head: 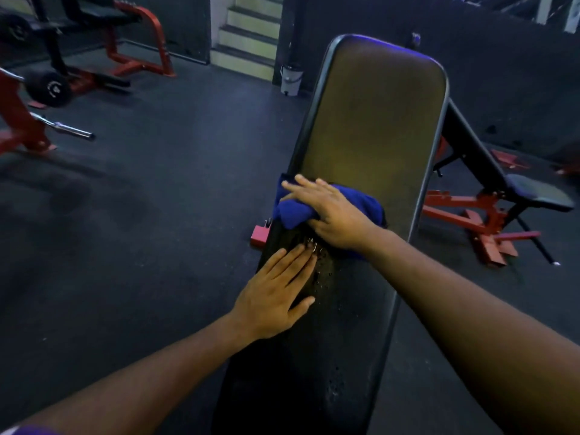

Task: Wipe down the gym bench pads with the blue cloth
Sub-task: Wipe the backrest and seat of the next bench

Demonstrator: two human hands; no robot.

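Wiping underway at the bench's middle, droplets showing on the seat pad (339,340).
Right hand (329,211) presses flat-fingered on blue cloth (295,211) at 12 o'clock of left hand (276,296), which rests open; back pad (373,120) likely remains.

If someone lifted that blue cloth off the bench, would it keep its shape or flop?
Probably flop: the blue cloth lies bunched in soft folds under the right hand. It looks light. Droplets on the seat pad suggest it may be damp and cling slightly.

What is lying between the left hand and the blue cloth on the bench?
In the head view, only wet black bench pad with water droplets separates the left hand from the blue cloth.
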